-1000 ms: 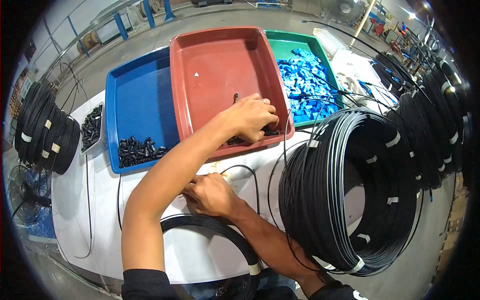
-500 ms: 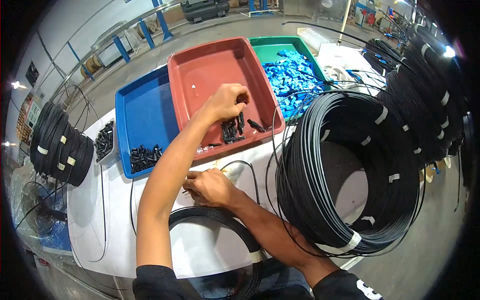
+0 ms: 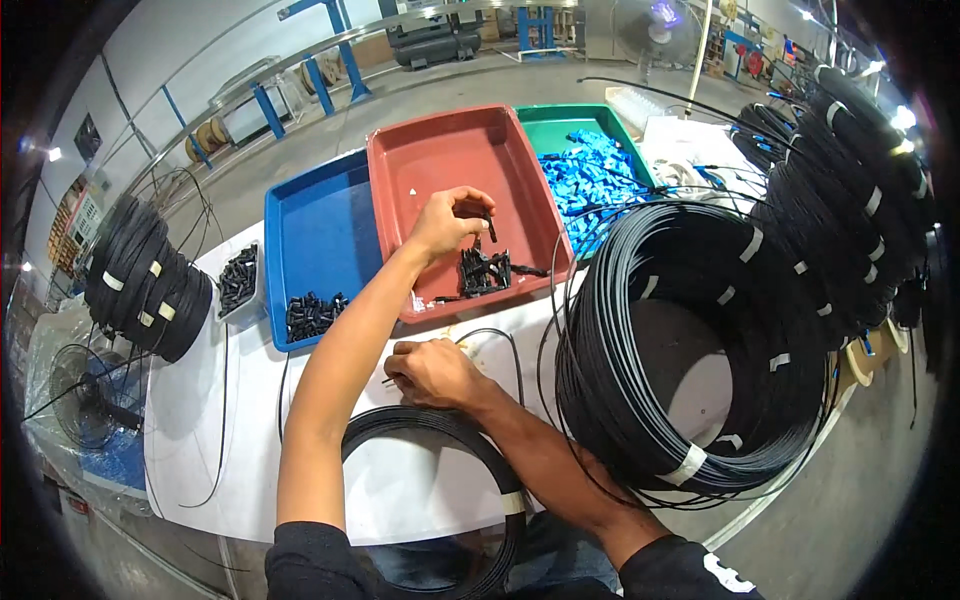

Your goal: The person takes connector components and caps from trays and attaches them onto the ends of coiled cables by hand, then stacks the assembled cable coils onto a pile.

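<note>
My left hand (image 3: 450,224) is over the red tray (image 3: 440,150), its fingers pinched on a small black plastic piece (image 3: 491,228). Under it, a pile of similar black pieces (image 3: 484,272) lies at the tray's near side. Closer to me, my right hand (image 3: 436,372) is closed around a thin black cable (image 3: 388,380), whose short end pokes out left of the fingers. A loop of black cable (image 3: 510,345) rises behind this hand. Beneath my right wrist rests a coil of black cable (image 3: 500,470), bound with pale tape and hanging over the table's near edge.
A blue tray (image 3: 320,215) with small black parts stands at left, beside a clear box (image 3: 240,285) of black parts. Blue connectors (image 3: 590,185) fill the green tray (image 3: 560,118). A large cable coil (image 3: 600,370) stands at right; more coils (image 3: 150,285) are at far left.
My left hand has lifted slightly off the pile, and the black piece now shows between its fingers. My right hand keeps its grip on the cable. The whole view has shifted a little.
</note>
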